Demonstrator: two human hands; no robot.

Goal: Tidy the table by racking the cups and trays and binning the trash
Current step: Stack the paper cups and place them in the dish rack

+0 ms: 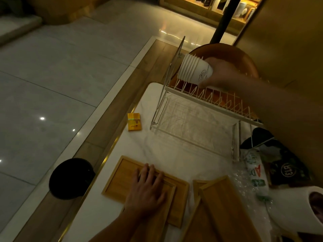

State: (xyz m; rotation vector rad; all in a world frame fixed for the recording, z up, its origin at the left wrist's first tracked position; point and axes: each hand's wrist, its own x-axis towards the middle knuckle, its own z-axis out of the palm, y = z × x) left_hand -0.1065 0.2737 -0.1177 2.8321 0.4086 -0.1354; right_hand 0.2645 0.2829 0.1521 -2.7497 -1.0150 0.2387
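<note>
Cups (194, 69), nested in one white stack, hang tilted at one o'clock over the upper tier of the wire rack (201, 109). The right hand (222, 74) curls round the stack's base end, fingers and thumb closed on it. At six o'clock the left hand (148, 187) lies flat, fingers straight, on two overlapping wooden trays (122, 177). Further trays (225, 203) lean at five o'clock. Bare tabletop (174, 149) lies between trays and rack. A yellow box (134, 122) lies near the nine-o'clock table edge, and a black bin (70, 179) stands beyond that edge at seven o'clock.
</note>
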